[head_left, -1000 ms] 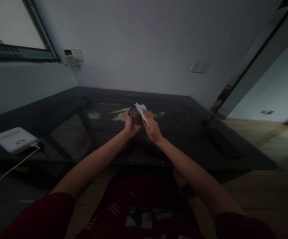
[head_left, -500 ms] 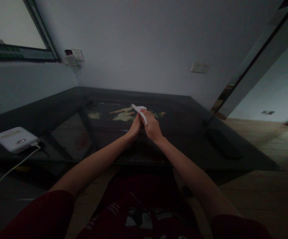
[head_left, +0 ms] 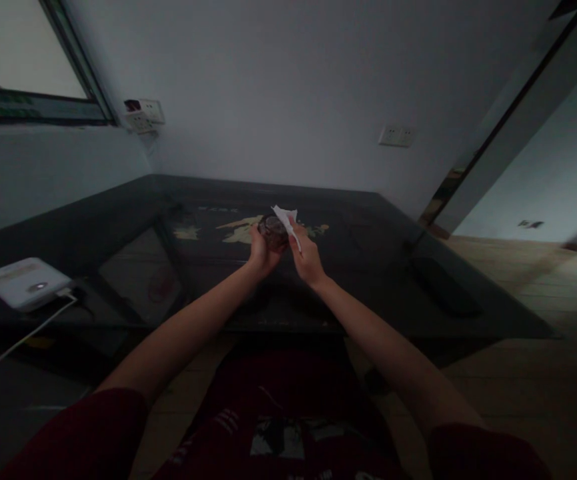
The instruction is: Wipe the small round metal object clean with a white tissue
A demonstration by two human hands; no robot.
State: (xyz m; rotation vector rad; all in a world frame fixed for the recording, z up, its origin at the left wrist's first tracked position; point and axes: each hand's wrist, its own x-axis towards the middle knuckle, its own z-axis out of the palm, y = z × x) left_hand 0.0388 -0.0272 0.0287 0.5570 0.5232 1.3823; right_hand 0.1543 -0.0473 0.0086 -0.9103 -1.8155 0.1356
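A dark, rounded, glossy object [head_left: 273, 230] rests in my left hand [head_left: 262, 257], whose fingers curl around its left side and underside. It looks like a small glass bowl or ashtray, but the dim light hides its exact kind. My right hand [head_left: 309, 257] grips a white paper tissue [head_left: 287, 217] and holds it at the object's right side. Both hands are above the dark glass tabletop [head_left: 368, 267], over a floral bird-like pattern [head_left: 241, 231].
A white box-shaped device [head_left: 26, 283] with a plugged-in white cable [head_left: 23, 343] sits at the left. On the right lies a dark elongated item [head_left: 446, 288]. Wall sockets [head_left: 397, 136] are on the wall behind, and a window [head_left: 28, 60] is at upper left.
My hands have moved apart slightly, and the dark rounded object now shows between them. The tissue has shifted a little to the right with my right hand.
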